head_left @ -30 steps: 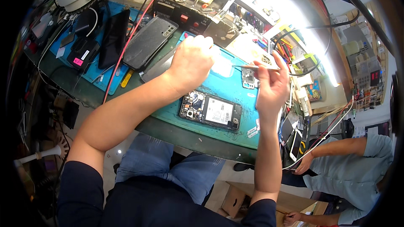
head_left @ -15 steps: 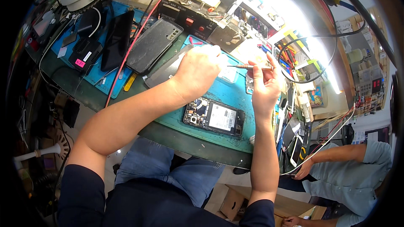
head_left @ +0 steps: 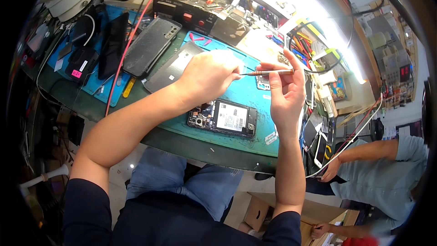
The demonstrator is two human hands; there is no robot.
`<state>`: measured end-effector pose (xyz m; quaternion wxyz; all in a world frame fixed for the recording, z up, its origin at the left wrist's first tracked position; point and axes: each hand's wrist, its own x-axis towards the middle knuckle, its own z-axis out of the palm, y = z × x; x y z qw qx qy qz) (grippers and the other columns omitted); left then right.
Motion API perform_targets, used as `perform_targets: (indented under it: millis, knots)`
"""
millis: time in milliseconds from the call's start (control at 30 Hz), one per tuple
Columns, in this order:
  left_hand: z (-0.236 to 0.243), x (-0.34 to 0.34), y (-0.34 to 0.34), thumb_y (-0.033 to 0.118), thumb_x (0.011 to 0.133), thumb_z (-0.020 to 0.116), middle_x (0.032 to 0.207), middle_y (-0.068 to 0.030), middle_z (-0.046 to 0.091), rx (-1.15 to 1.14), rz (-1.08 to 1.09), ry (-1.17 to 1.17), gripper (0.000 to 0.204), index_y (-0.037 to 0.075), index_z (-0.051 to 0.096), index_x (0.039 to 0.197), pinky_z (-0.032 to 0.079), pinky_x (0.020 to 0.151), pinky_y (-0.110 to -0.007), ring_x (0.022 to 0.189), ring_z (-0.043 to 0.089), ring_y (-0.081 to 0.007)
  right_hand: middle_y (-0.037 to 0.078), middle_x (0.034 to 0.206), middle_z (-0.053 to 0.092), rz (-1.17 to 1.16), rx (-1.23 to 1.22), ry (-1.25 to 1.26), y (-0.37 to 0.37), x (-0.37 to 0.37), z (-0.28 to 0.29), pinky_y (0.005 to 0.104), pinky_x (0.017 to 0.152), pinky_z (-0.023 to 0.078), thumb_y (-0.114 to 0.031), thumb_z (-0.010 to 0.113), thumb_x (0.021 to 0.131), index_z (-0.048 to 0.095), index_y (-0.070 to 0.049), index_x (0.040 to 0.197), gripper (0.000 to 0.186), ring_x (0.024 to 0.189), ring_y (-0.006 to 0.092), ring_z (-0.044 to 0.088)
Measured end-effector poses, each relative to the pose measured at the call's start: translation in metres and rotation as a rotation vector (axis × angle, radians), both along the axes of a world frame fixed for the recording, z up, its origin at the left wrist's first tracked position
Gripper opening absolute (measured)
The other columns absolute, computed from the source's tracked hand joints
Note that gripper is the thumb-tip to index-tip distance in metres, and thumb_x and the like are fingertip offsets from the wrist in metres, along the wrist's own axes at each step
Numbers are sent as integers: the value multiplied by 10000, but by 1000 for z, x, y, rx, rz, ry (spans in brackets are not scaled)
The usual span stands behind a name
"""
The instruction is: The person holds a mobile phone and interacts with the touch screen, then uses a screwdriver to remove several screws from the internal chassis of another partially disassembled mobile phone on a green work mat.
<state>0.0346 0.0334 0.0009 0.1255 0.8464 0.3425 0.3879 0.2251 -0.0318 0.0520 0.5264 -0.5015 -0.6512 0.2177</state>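
Note:
My right hand [head_left: 287, 93] holds a slim precision screwdriver [head_left: 273, 72] with a copper-coloured handle, level above the mat, its thin dark shaft pointing left. My left hand [head_left: 207, 75] is closed in a pinch at the screwdriver's tip; whatever sits between its fingertips is hidden. Below the hands, an opened phone [head_left: 223, 117] lies on the blue-green mat [head_left: 182, 125]. Its battery with a white label and the circuit board at its left end are exposed. A grey phone back panel [head_left: 169, 74] rests behind my left wrist, partly covered by that hand.
Farther left lie a dark phone back cover [head_left: 152, 45], a black phone [head_left: 114, 45] and a yellow tool [head_left: 129, 87]. A red cable [head_left: 132, 41] crosses the bench. Pens and tools [head_left: 302, 45] crowd the right. A co-worker's hand [head_left: 331, 171] is near the bench's right edge.
The screwdriver's tip has come closer to my left fingertips, and my right fingers have shifted on its handle. The whole view has moved a little, so the bench things appear farther left and higher.

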Motion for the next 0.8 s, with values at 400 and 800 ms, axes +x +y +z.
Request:
perform_targets:
  millis: [400,800]
  knots:
    - [-6,26,-62,105,902,704,927,-104,675,-105,-467,-88,132,34,743,1006,541,781,-409,888,663,-320,111,942,752,-70,64,-371,-86,34,13,307,806,606,-10,694,957,537,22,1399,470,861,164,746]
    - [-10,25,-67,12,845,605,1052,-117,652,-177,-629,46,322,42,718,1145,542,888,-432,1049,651,-327,96,926,747,-18,-6,-454,-98,37,8,312,788,593,1,693,945,536,-8,1429,509,825,179,740]
